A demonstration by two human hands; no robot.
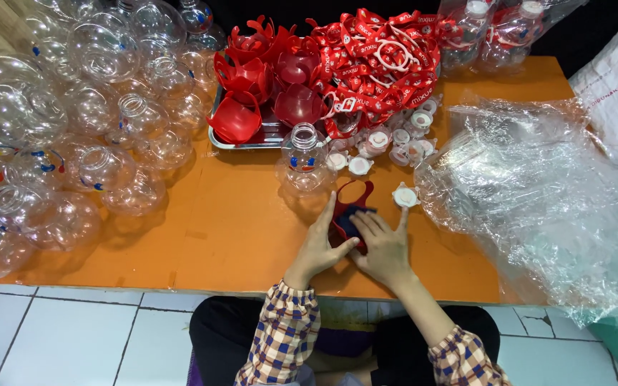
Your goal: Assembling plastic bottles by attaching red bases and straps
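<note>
both hands, left hand (pixel 320 246) and right hand (pixel 384 246), grip a red holder (pixel 352 207) beside crinkled clear plastic bags (pixel 538 207).

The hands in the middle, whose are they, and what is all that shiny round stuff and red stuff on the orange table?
The picture comes from a camera worn on a person's head, looking down, so these are that person's own hands. The left hand and the right hand press on a red plastic piece lying on the orange table. Just above it stands a clear round bottle with a painted face. A white cap lies beside. More clear bottles pile up on the left, red straps at the top, and crinkly clear plastic bags on the right.
</note>
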